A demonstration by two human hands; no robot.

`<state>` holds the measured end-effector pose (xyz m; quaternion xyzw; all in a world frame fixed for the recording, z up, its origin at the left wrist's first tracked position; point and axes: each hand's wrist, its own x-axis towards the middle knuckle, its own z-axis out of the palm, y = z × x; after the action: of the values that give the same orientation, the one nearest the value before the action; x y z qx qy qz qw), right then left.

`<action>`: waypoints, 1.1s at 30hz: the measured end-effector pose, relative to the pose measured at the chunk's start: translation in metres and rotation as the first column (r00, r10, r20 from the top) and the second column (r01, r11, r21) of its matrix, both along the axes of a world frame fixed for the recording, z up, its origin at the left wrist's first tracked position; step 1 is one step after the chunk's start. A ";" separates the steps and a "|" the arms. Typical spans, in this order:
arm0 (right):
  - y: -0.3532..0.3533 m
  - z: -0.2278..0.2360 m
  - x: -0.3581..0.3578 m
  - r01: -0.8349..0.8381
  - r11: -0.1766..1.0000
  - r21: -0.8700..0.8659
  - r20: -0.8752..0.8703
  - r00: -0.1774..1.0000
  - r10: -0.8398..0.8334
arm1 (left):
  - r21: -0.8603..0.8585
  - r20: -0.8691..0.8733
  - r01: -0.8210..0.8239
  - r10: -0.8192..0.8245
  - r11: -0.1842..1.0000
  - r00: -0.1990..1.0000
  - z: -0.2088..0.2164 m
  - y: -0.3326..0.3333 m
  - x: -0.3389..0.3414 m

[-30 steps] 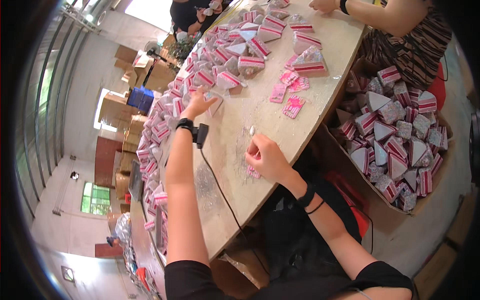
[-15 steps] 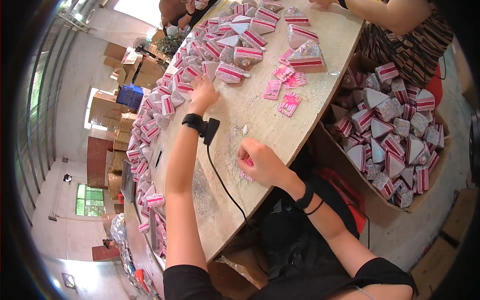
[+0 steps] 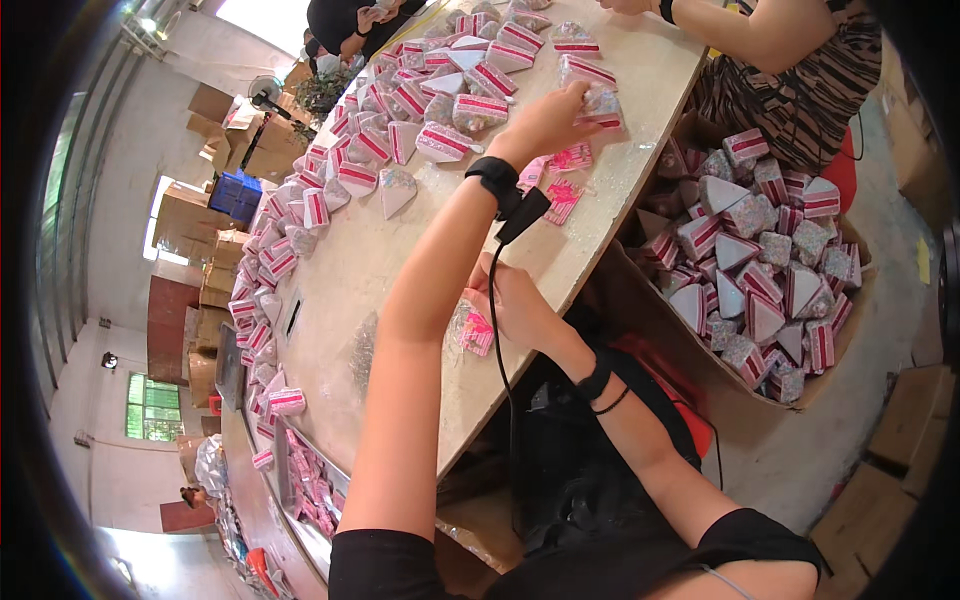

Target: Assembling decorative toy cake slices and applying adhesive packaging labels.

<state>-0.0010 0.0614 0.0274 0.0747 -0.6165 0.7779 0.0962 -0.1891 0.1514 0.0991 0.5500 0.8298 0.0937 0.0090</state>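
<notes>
My left hand (image 3: 548,122) reaches across the table, fingers closed on the left edge of a glittery cake-slice toy (image 3: 603,103) with a pink band. Just below that hand lie several pink printed cards (image 3: 563,203), partly covered by my wrist. Nearer to me, my right hand (image 3: 508,303) is curled with its fingertips pinched. A pink card (image 3: 476,332) sticks out beneath it, apparently gripped; the fingers hide its upper part. A single speckled slice (image 3: 397,192) lies at the edge of the pile of cake-slice toys (image 3: 447,143).
A cardboard box (image 3: 640,262) full of slices stands beyond the table's right edge. A tray (image 3: 310,475) of pink packets sits at lower left. Two other people work at the far side. A black cable (image 3: 494,340) runs from my left wrist over the table.
My left hand has left the pile and moved right and away to the glittery slice. A speckled slice now shows where it was. My right hand stays near its place, more card visible.
</notes>
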 end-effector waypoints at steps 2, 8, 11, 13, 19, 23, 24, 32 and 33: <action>-0.013 -0.015 -0.008 0.070 0.996 0.055 -0.118 0.991 -0.063 | 0.124 -0.013 -0.035 0.037 0.992 0.999 0.005 -0.018 0.000; -0.001 0.000 0.004 0.183 0.966 0.185 -0.288 0.949 -0.125 | 0.445 0.184 -0.203 0.133 0.872 0.974 0.067 -0.140 0.093; 0.002 0.004 0.006 0.019 0.990 0.141 -0.169 0.986 0.005 | 0.225 -0.129 -0.342 0.376 0.912 0.918 0.102 -0.204 0.182; 0.001 0.001 0.008 -0.020 0.993 0.118 -0.148 0.988 0.037 | 0.147 0.100 -0.569 0.561 0.809 0.822 0.089 -0.245 0.226; 0.003 0.003 0.009 0.002 0.990 0.138 -0.127 0.992 0.015 | 0.031 0.113 -0.730 0.723 0.683 0.681 0.010 -0.270 0.310; 0.003 0.010 0.007 -0.026 0.994 0.104 -0.076 0.997 0.034 | 0.234 -0.086 -0.754 0.785 0.614 0.613 -0.025 -0.258 0.313; 0.003 0.010 0.007 -0.047 0.992 0.117 -0.081 0.995 0.057 | 0.292 -0.078 -0.776 0.823 0.559 0.563 -0.029 -0.253 0.307; -0.001 0.008 0.004 -0.052 0.983 0.174 -0.070 0.995 0.065 | 0.502 0.076 -0.755 0.848 0.421 0.524 -0.050 -0.240 0.252; -0.001 0.011 0.005 -0.009 0.988 0.156 -0.088 0.996 0.023 | 0.500 0.106 -0.757 0.838 0.421 0.536 -0.051 -0.242 0.254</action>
<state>0.0043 0.0609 0.0382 0.1216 -0.6696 0.7242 0.1115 0.0645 -0.0902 0.0478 0.0770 0.9347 0.2485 -0.2421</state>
